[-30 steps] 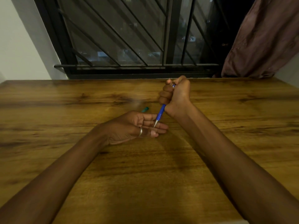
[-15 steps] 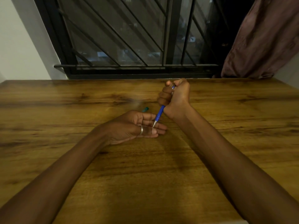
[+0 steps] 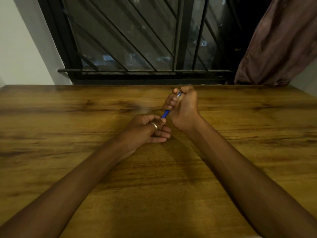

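Pen (image 3: 165, 114): your right hand (image 3: 184, 107) fists the barrel; your left hand (image 3: 147, 129) pinches its near tip above the counter (image 3: 257, 134). A skewed push could jab your fingertips.

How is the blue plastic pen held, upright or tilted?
Tilted: right hand grips the blue plastic pen, tip slanting toward the left hand.

1. Right hand (image 3: 184, 107): fist wrapped round the upper half of the pen (image 3: 165, 114), thumb on top, fingers stacked down the barrel.
2. Right wrist slightly bent; the bare forearm runs back from the pen towards the person's right.
3. Left hand (image 3: 145, 130): just below the pen's lower end. Upper fingers curl and touch that end; a pinch cannot be confirmed. Lower fingers (image 3: 159, 134) lie nearly straight under the pen.
4. Left forearm bare; both forearms converge on the pen.
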